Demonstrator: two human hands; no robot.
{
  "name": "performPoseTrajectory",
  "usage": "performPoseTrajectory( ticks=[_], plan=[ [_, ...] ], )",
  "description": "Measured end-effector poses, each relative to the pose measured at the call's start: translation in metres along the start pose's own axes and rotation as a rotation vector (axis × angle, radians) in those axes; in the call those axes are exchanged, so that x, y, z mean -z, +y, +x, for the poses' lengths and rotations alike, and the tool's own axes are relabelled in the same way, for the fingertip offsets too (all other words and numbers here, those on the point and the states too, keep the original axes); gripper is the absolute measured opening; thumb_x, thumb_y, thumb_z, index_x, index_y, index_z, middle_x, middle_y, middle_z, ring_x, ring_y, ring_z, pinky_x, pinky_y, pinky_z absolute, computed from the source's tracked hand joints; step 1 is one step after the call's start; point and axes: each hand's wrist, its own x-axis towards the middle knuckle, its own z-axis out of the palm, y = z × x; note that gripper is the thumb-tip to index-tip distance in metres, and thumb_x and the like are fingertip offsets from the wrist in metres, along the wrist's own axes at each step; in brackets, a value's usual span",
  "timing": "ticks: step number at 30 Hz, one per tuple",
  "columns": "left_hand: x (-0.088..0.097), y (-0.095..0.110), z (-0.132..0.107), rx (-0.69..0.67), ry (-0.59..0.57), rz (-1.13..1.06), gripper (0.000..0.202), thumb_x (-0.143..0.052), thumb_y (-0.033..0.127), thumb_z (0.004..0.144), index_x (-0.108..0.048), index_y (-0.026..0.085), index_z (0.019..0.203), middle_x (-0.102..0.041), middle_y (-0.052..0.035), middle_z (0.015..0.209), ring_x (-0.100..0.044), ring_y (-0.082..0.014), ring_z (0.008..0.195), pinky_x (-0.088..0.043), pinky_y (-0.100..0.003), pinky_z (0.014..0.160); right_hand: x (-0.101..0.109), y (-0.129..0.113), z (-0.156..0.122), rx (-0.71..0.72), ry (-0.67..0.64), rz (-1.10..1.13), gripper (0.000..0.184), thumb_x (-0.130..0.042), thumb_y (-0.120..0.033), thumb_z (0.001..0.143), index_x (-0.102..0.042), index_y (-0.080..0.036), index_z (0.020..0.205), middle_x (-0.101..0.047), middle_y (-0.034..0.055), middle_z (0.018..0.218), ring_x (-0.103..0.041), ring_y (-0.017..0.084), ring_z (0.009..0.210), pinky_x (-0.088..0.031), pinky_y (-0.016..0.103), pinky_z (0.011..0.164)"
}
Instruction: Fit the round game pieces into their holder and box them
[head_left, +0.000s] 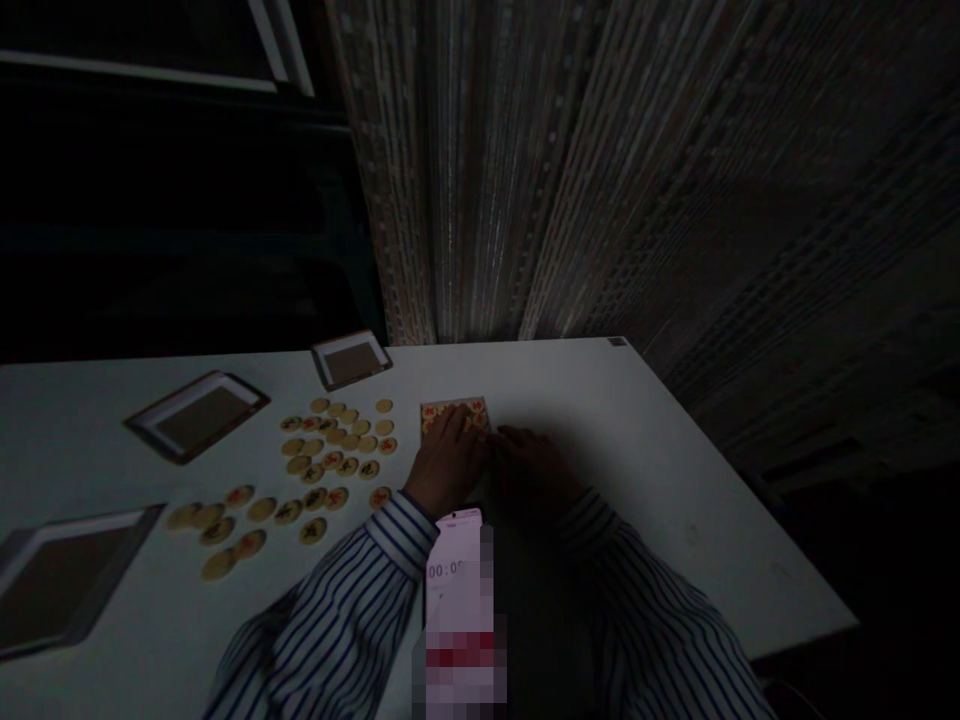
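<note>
A small square box [455,412], patterned in red and yellow, is seen lying on the white table [645,450], near the middle of its far edge. The left hand [447,465] is laid over the near left part of the box, its fingers [454,425] stretched out almost flat on top, with nothing closed inside them. The right hand [537,466] is set just beside the box at its near right corner, deep in shadow; its fingertips [504,434] are brought up against the box's edge, but whether anything is pinched there cannot be told. Both wrists are covered by striped sleeves [397,535].

To the left of the box, round wooden pieces [337,440] marked in red or black are spread loosely over the table, one cluster near the box and a looser row [247,525] nearer the front edge. Three shallow dark trays with pale rims are placed further left: one [351,360] by the far edge, one [196,412] beside it toward the left, and one [60,575] at the left edge. A lit phone [454,565] showing a timer is seen between the forearms at the near edge
</note>
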Motion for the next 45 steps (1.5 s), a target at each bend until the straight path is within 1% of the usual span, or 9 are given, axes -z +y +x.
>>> performPoseTrajectory(
  ticks=[5, 9, 15, 19, 24, 29, 35, 38, 45],
  plan=[
    [0.002, -0.001, 0.001, -0.034, -0.005, -0.023, 0.026, -0.04, 0.024, 0.087, -0.061, 0.015, 0.102, -0.05, -0.0143, 0.124, -0.036, -0.0284, 0.124, -0.032, -0.053, 0.102, 0.0, 0.0, 0.001, 0.0, -0.002, 0.005, 0.038, -0.044, -0.03, 0.086, -0.048, -0.02, 0.123, -0.052, 0.0128, 0.125, -0.051, 0.022, 0.106, -0.039, 0.035, 0.085],
    [0.001, -0.001, 0.001, -0.035, -0.002, 0.019, 0.026, -0.04, 0.023, 0.087, -0.059, 0.016, 0.103, -0.049, -0.0127, 0.125, -0.037, -0.0277, 0.123, -0.033, -0.051, 0.102, -0.001, -0.001, 0.001, 0.003, 0.008, 0.011, 0.036, -0.042, -0.029, 0.087, -0.05, -0.019, 0.121, -0.054, 0.0129, 0.123, -0.052, 0.021, 0.104, -0.039, 0.035, 0.084],
    [0.001, -0.002, 0.0, -0.015, -0.019, 0.013, 0.028, -0.038, 0.025, 0.088, -0.058, 0.014, 0.106, -0.046, -0.0143, 0.128, -0.035, -0.0277, 0.124, -0.032, -0.051, 0.103, 0.002, -0.003, 0.0, 0.004, 0.013, -0.003, 0.035, -0.041, -0.028, 0.088, -0.049, -0.019, 0.121, -0.054, 0.012, 0.122, -0.052, 0.022, 0.104, -0.038, 0.035, 0.084],
    [0.009, -0.008, -0.012, 0.034, 0.028, -0.045, 0.032, -0.039, 0.025, 0.087, -0.054, 0.015, 0.113, -0.044, -0.0139, 0.13, -0.035, -0.0271, 0.125, -0.033, -0.05, 0.103, 0.005, -0.003, 0.001, 0.008, -0.013, 0.005, 0.028, -0.04, -0.027, 0.089, -0.052, -0.018, 0.113, -0.059, 0.0113, 0.112, -0.054, 0.02, 0.097, -0.039, 0.033, 0.082],
    [0.019, -0.02, -0.041, 0.19, 0.136, -0.056, 0.034, -0.035, 0.021, 0.086, -0.054, 0.014, 0.114, -0.047, -0.0147, 0.128, -0.04, -0.0263, 0.123, -0.037, -0.048, 0.101, 0.004, -0.003, 0.002, 0.002, -0.019, 0.037, 0.025, -0.04, -0.029, 0.09, -0.056, -0.017, 0.105, -0.062, 0.0099, 0.106, -0.055, 0.018, 0.097, -0.038, 0.031, 0.082],
    [0.019, -0.027, -0.06, 0.225, 0.174, -0.057, 0.036, -0.036, 0.021, 0.085, -0.056, 0.011, 0.113, -0.05, -0.0182, 0.125, -0.046, -0.0275, 0.118, -0.039, -0.047, 0.099, 0.001, -0.006, 0.005, -0.032, 0.004, 0.072, 0.028, -0.035, -0.033, 0.093, -0.059, -0.019, 0.1, -0.063, 0.0081, 0.106, -0.055, 0.017, 0.098, -0.037, 0.031, 0.084],
    [0.013, -0.034, -0.066, 0.244, 0.113, -0.05, 0.037, -0.037, 0.023, 0.084, -0.055, 0.013, 0.115, -0.051, -0.0161, 0.126, -0.046, -0.0274, 0.118, -0.039, -0.048, 0.099, -0.006, -0.004, 0.007, -0.048, 0.031, 0.13, 0.028, -0.038, -0.033, 0.092, -0.06, -0.019, 0.101, -0.063, 0.0076, 0.107, -0.055, 0.018, 0.098, -0.037, 0.031, 0.086],
    [0.011, -0.035, -0.067, 0.243, 0.117, -0.061, 0.037, -0.038, 0.022, 0.083, -0.055, 0.013, 0.115, -0.051, -0.015, 0.126, -0.046, -0.0268, 0.118, -0.039, -0.047, 0.099, -0.007, -0.004, 0.007, -0.041, 0.03, 0.133, 0.028, -0.038, -0.033, 0.092, -0.06, -0.019, 0.101, -0.063, 0.0077, 0.107, -0.055, 0.017, 0.098, -0.038, 0.031, 0.086],
    [0.009, -0.033, -0.066, 0.236, 0.139, -0.043, 0.037, -0.039, 0.023, 0.083, -0.057, 0.01, 0.112, -0.053, -0.0173, 0.123, -0.048, -0.0274, 0.116, -0.041, -0.046, 0.097, -0.007, -0.003, 0.008, -0.029, 0.037, 0.116, 0.026, -0.039, -0.03, 0.092, -0.061, -0.018, 0.096, -0.064, 0.0075, 0.1, -0.056, 0.016, 0.093, -0.039, 0.029, 0.082]
  ],
)
